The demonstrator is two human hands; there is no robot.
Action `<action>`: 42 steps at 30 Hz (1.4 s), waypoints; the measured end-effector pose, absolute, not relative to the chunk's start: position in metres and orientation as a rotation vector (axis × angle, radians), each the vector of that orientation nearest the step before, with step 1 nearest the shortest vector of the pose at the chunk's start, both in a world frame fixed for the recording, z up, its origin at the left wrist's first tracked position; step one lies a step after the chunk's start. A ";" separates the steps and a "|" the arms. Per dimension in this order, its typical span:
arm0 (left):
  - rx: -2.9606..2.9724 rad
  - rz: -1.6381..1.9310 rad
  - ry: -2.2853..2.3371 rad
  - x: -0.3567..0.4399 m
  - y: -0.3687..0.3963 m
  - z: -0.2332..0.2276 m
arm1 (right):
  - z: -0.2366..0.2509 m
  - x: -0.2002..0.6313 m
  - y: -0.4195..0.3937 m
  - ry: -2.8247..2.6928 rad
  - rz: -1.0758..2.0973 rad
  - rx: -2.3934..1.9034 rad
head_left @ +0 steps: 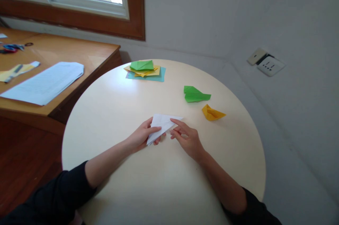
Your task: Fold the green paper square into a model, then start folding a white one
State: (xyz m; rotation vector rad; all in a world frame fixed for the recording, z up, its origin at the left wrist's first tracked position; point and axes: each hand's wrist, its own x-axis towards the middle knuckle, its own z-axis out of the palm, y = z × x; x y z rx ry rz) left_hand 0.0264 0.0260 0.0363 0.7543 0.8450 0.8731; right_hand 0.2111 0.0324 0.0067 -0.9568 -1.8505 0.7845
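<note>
My left hand (145, 134) grips a folded sheet of white paper (162, 123) above the round table, thumb on top and fingers curled underneath. The paper forms a triangle whose tip points right, and its layers show at the lower left edge. At the right part of the paper, the index fingertip of my right hand (187, 138) meets its surface. That hand's thumb is held apart below, with nothing visible between the fingers. Beyond it lie a green folded paper plane (195, 94) and a yellow folded paper boat (212, 113).
At the round table's (106, 108) far edge lies a stack of coloured papers (162, 74), green on top. A wooden desk (87, 46) on the left bears white sheets (50, 82), a pen (13, 73) and scissors (13, 47). Walls stand behind and right, with a socket (270, 65).
</note>
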 end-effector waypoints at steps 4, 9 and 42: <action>0.701 0.832 0.831 0.027 0.026 0.037 | 0.007 0.212 0.033 -1.831 0.798 -0.988; 0.697 0.799 0.805 0.027 0.025 0.038 | 0.010 0.211 0.032 -1.829 0.765 -0.988; 1.298 0.949 0.980 0.031 0.016 0.029 | 0.009 0.204 0.024 -1.997 0.486 -1.004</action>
